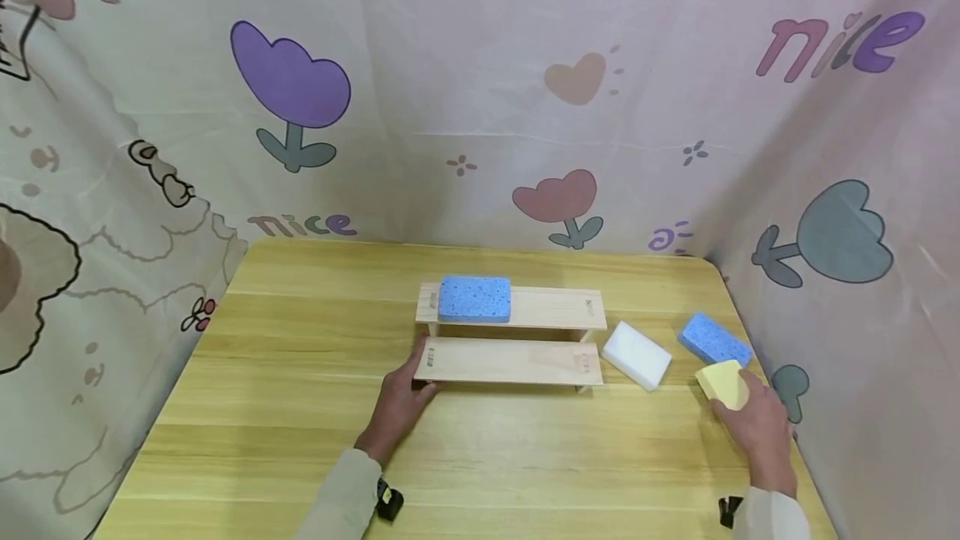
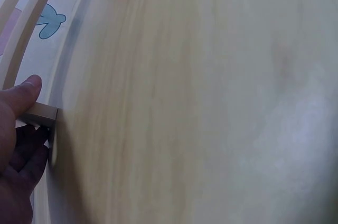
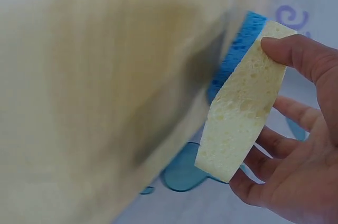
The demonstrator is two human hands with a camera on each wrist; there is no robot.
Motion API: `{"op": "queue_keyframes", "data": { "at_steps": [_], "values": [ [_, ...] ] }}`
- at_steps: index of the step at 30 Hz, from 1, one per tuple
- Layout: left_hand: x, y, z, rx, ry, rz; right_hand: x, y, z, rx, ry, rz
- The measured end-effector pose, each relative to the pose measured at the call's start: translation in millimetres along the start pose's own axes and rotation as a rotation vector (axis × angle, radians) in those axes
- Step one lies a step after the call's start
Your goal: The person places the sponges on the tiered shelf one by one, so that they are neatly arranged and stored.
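A small two-tier wooden shelf (image 1: 517, 361) stands mid-table with a blue sponge (image 1: 474, 300) on the left of its upper, rear board. My left hand (image 1: 400, 402) holds the left end of its lower, front board. In the left wrist view, the thumb lies on one side of a wooden end piece (image 2: 43, 112) and the fingers on the other. At the right, my right hand (image 1: 759, 423) grips a yellow sponge (image 3: 243, 105) between thumb and fingers, and the sponge is bent slightly. It is held above the table, in front of another blue sponge (image 1: 714, 340).
A white sponge block (image 1: 637, 356) lies on the table just right of the shelf. The wood-grain table (image 1: 300, 315) meets a patterned cloth (image 1: 420, 90) at the back and sides. The right hand is close to the table's right edge.
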State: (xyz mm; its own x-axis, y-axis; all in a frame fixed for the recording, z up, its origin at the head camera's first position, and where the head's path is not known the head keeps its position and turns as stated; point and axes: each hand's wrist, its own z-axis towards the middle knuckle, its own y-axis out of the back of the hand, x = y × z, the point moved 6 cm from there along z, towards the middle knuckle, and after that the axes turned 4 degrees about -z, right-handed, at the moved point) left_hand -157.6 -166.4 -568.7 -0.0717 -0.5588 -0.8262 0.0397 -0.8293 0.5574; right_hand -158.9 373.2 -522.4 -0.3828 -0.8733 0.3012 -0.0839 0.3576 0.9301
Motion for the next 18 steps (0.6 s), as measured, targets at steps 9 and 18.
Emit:
{"op": "queue_keyframes", "data": {
  "at_steps": [9,18],
  "values": [
    [-0.7,1.2,0.5,-0.01,-0.014,0.017,23,21,-5.2,-0.044,0.057,0.029],
    [-2.4,0.8,-0.7,-0.007,-0.022,0.003,44,29,-3.8,-0.07,0.086,0.038]
  ]
}}
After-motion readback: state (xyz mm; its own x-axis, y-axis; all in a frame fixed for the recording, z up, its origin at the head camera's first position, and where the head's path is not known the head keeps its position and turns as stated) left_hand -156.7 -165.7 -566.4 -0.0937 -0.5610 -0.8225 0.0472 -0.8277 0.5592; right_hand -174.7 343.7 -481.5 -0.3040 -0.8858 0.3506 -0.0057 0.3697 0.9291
